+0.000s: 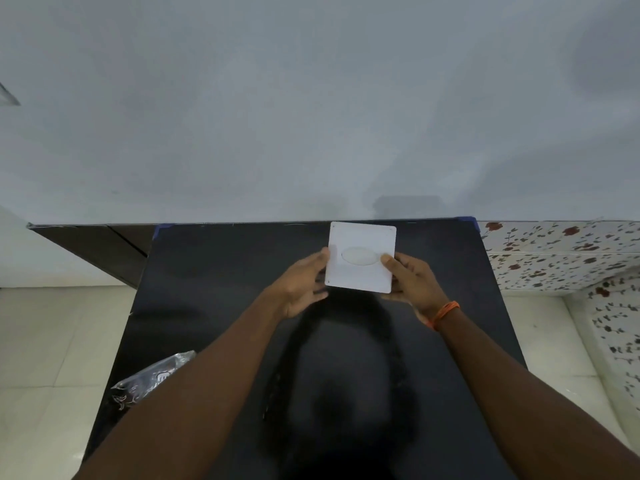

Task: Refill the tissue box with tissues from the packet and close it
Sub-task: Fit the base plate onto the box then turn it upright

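A white square tissue box [362,237] with an oval slot in its top stands near the far edge of the black table [221,271]. My left hand [300,287] rests against its left side with the fingers spread along the edge. My right hand [410,280] grips its right side, the thumb lying on top next to the oval slot. A crumpled clear plastic packet [152,379] lies at the table's near left edge, partly hidden behind my left forearm. Whether it holds tissues cannot be made out.
A pale wall rises directly behind the table. A dark wooden piece [97,251] stands to the left. A floral-patterned surface [561,254] is at the right. Light floor tiles [52,341] lie on both sides. An orange band [445,313] circles my right wrist.
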